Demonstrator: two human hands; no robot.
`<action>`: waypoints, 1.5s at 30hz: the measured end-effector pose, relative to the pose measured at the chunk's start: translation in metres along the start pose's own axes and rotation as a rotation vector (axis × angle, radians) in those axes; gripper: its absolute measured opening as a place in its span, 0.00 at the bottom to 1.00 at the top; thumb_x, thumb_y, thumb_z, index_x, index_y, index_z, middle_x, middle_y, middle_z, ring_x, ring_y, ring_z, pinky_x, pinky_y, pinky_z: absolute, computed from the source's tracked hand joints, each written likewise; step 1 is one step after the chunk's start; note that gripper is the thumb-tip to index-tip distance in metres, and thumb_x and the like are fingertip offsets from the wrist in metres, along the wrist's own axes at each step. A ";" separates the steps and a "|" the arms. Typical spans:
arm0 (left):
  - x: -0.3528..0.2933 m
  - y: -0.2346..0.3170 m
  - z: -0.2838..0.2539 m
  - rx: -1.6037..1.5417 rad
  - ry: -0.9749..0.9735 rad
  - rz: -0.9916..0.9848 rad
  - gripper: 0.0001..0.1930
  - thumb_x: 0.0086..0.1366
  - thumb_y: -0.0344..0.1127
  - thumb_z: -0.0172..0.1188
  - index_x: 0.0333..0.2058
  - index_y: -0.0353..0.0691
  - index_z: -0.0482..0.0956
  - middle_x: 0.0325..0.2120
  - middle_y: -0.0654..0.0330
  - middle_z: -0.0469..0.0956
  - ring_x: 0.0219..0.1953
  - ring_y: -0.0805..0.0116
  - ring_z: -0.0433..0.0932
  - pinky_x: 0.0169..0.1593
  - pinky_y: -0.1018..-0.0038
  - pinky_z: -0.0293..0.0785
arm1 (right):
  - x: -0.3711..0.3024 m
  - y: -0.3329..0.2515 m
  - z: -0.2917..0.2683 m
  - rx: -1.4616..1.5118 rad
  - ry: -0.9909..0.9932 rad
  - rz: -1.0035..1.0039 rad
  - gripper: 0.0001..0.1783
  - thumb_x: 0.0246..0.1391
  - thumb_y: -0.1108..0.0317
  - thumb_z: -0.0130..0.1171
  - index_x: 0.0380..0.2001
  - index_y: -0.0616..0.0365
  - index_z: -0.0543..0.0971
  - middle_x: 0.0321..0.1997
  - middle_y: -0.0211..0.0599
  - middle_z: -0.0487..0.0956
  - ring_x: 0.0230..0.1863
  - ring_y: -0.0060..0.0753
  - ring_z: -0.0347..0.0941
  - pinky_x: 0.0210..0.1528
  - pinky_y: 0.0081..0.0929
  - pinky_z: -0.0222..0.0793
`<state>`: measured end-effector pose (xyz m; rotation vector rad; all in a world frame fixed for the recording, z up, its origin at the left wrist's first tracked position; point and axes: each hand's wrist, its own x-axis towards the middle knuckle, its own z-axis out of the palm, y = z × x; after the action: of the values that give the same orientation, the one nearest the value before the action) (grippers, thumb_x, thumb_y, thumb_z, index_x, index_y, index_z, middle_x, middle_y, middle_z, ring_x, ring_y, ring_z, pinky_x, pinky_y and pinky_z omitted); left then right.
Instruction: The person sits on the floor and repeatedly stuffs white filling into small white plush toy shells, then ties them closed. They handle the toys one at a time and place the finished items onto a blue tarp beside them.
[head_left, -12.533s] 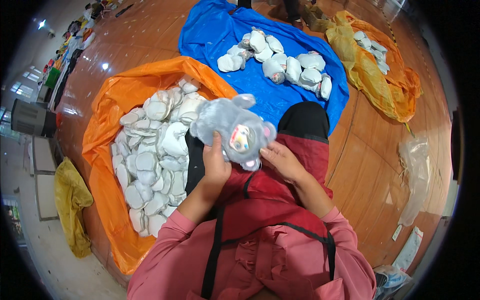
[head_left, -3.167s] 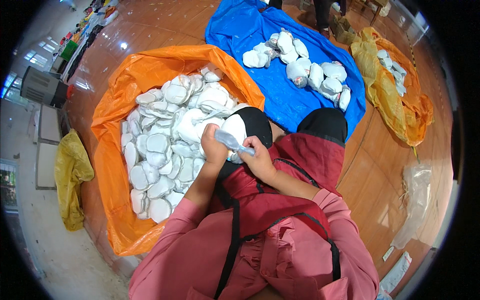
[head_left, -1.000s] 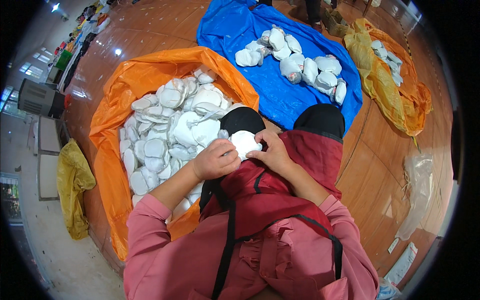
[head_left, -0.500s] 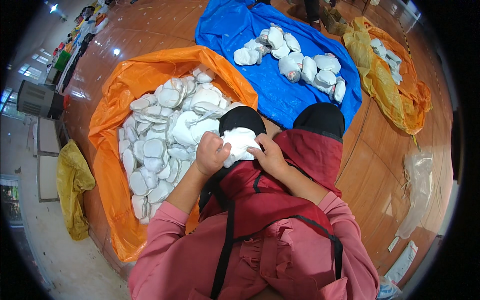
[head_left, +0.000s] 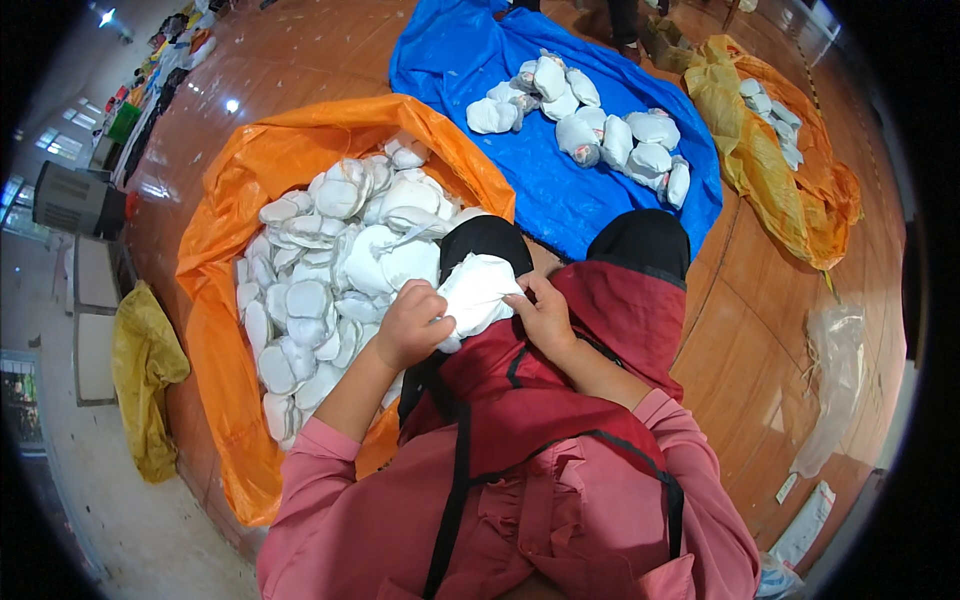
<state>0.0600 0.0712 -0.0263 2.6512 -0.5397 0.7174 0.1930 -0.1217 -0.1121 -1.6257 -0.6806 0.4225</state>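
Observation:
A soft white cloth piece (head_left: 480, 290) is stretched over my knee between my two hands. My left hand (head_left: 412, 325) pinches its lower left edge with curled fingers. At its right edge my right hand (head_left: 545, 312) grips it between thumb and fingers. Close by on the left, many white rounded cloth pads (head_left: 310, 300) lie heaped in an open orange sack (head_left: 215, 400). Whether the held piece is one of these pads or a cover, I cannot tell.
Beyond my knees a blue sheet (head_left: 450, 60) carries several white bundles (head_left: 590, 130). A yellow-orange sack (head_left: 820, 215) with more white pieces lies far right. A clear plastic bag (head_left: 835, 380) is on the tiled floor, and a crumpled yellow sack (head_left: 145, 380) at left.
My left hand has shifted slightly down and left along the cloth piece. More of the white cloth now shows, spread wider between both hands.

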 end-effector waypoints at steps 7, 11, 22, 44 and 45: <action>-0.013 0.010 0.004 -0.005 0.173 -0.285 0.09 0.40 0.24 0.59 0.21 0.39 0.68 0.26 0.56 0.69 0.32 0.54 0.73 0.38 0.67 0.72 | -0.001 0.002 0.002 0.061 -0.078 0.050 0.11 0.50 0.71 0.64 0.28 0.60 0.70 0.24 0.35 0.66 0.28 0.26 0.64 0.32 0.25 0.63; -0.001 0.018 -0.029 -0.344 -0.129 -0.557 0.12 0.43 0.25 0.61 0.29 0.37 0.73 0.31 0.55 0.73 0.36 0.54 0.75 0.42 0.70 0.73 | -0.001 0.001 0.001 0.104 -0.044 0.008 0.10 0.49 0.73 0.64 0.27 0.60 0.70 0.27 0.36 0.71 0.31 0.30 0.69 0.36 0.25 0.66; 0.056 0.027 -0.008 -0.143 -0.391 -1.123 0.46 0.45 0.54 0.71 0.57 0.32 0.62 0.41 0.40 0.78 0.46 0.44 0.77 0.49 0.60 0.72 | 0.002 -0.005 -0.002 0.184 -0.004 -0.235 0.07 0.49 0.80 0.60 0.30 0.60 0.72 0.42 0.41 0.79 0.43 0.33 0.75 0.46 0.26 0.69; 0.003 0.017 0.027 -0.458 -0.121 -1.127 0.23 0.44 0.29 0.72 0.41 0.34 0.78 0.33 0.55 0.82 0.36 0.66 0.81 0.43 0.72 0.75 | 0.008 -0.018 -0.001 0.113 -0.297 0.147 0.12 0.51 0.69 0.65 0.38 0.61 0.80 0.30 0.29 0.77 0.32 0.19 0.70 0.36 0.20 0.68; 0.005 0.018 0.026 -0.415 -0.135 -1.127 0.24 0.43 0.29 0.72 0.42 0.35 0.78 0.33 0.55 0.82 0.36 0.65 0.80 0.44 0.71 0.74 | 0.008 -0.020 -0.004 0.100 -0.327 0.202 0.12 0.51 0.69 0.66 0.38 0.61 0.79 0.28 0.29 0.76 0.30 0.19 0.69 0.34 0.20 0.67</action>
<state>0.0665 0.0431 -0.0409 2.1108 0.6895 0.0526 0.1977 -0.1177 -0.0906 -1.5503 -0.7261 0.8700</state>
